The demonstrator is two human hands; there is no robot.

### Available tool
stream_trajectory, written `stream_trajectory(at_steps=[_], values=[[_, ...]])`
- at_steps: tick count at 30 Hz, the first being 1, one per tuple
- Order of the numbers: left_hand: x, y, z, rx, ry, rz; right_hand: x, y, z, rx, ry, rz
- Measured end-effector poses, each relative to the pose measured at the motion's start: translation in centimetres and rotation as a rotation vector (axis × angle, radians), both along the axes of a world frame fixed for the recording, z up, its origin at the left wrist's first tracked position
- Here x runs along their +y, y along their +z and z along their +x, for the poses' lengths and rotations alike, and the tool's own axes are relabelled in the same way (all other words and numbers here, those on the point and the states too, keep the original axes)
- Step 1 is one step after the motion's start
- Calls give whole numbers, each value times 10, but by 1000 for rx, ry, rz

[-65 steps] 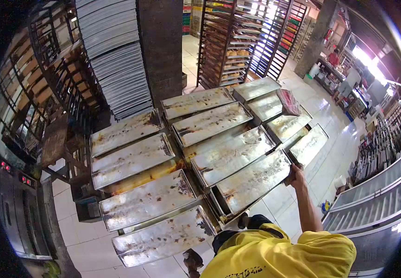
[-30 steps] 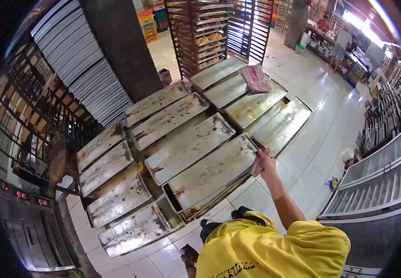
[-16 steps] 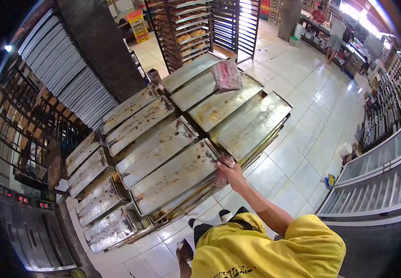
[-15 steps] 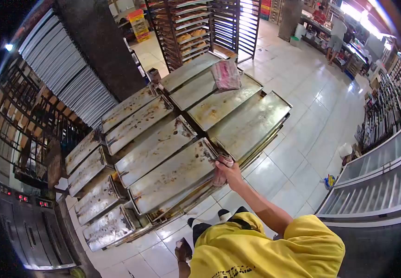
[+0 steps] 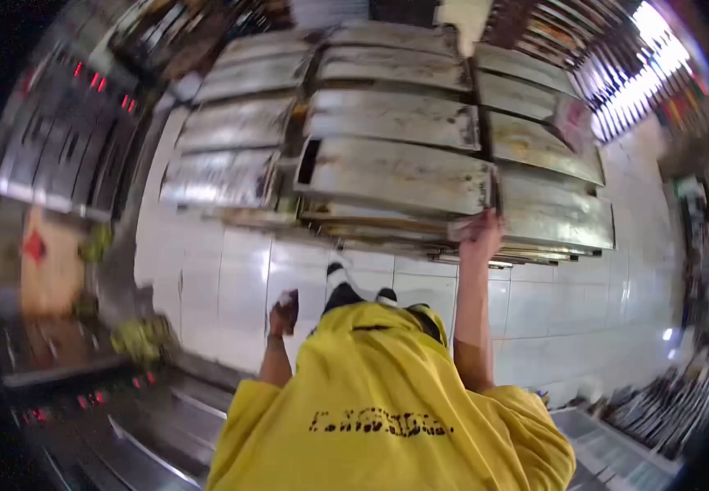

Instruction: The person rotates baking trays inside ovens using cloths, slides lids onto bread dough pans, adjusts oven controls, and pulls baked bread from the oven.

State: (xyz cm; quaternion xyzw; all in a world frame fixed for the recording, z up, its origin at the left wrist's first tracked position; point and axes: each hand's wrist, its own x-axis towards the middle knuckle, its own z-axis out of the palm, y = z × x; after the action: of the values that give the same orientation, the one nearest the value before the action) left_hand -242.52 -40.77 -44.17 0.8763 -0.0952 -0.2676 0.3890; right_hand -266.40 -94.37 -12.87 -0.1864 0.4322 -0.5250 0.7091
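Twelve metal trays [image 5: 395,176] in three columns, right hand [image 5: 483,235] closed on one cloth [image 5: 458,230] at middle column's near right corner, left hand [image 5: 285,313] curled, contents indeterminate, one pink packet [image 5: 571,123] on right column.

We see white glare flaring at upper right (the brightest patch), its sheen pale on the floor tiles [image 5: 426,354]; motion blur softens the metal trays [image 5: 395,176], and fisheye distortion bends the edges into black corners.
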Motion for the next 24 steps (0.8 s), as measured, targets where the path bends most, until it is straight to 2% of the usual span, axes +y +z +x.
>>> stream_trajectory(at_steps=[1,2,4,5,8,11,13,14,15,17,18,20,22,24], values=[[15,-12,-10,1,72,-54,-8,-17,4,-52,-69,-14],[16,37,-33,-127,-18,131,-21,-35,6,-110,-150,-34],[18,68,-61,-6,88,185,-24,-45,6,-100,-133,-21],[12,100,-73,142,245,215,-25,-46,11,-120,-167,-13],[69,62,-105,123,202,275,-16,-30,14,-120,-138,-45],[89,76,-135,284,296,343,-11,-27,10,-27,-26,-75],[131,20,-148,274,320,368,-6,-17,18,38,32,-68],[147,0,-151,269,333,380,-24,-41,13,42,-87,-75],[156,4,-146,311,326,373,-37,-58,8,43,-210,-86],[172,12,-131,425,313,357,-44,-68,1,128,-156,-161],[184,3,-120,431,290,353,-33,-56,11,144,-151,-142],[212,-18,-91,295,465,168,-12,-32,30,176,-140,-103],[233,-23,-44,452,485,192,-32,-52,16,357,-238,-317],[260,-25,8,318,459,213,-45,-69,7,477,-270,-334]])
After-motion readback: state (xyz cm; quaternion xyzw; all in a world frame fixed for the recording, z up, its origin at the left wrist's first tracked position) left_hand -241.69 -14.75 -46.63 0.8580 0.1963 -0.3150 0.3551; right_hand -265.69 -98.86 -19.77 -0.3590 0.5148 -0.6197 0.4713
